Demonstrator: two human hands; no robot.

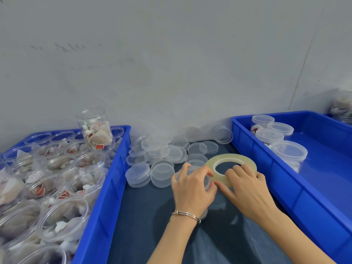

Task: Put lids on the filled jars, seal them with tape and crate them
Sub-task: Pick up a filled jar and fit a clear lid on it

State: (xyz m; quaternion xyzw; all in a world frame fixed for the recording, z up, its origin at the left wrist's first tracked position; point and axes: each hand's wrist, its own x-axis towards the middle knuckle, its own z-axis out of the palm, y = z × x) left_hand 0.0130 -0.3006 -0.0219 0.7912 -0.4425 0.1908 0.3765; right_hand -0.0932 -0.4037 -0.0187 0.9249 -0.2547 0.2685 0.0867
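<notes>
Nearest the camera, two bare forearms reach in over the dark blue surface [137,216], the left wrist wearing a thin metal bracelet [187,215]. The left hand [192,189] curls its fingers over the lidded top of a clear plastic jar [206,181] standing on the surface, gripping it from above. Just beside it, the right hand [245,187] holds a wide roll of clear tape [231,161], fingers hooked through its core and the thumb pointing toward the jar's rim; whether a strip already runs to the jar cannot be made out. Behind the hands lies a loose heap of clear lids [171,153] against the grey wall. On the left, a blue crate [106,178] is packed with open jars of tea bags [62,189], one lidless jar [96,130] perched on top of the others. On the right, a second blue crate [266,168] holds four lidded jars [288,152] in its far corner.
</notes>
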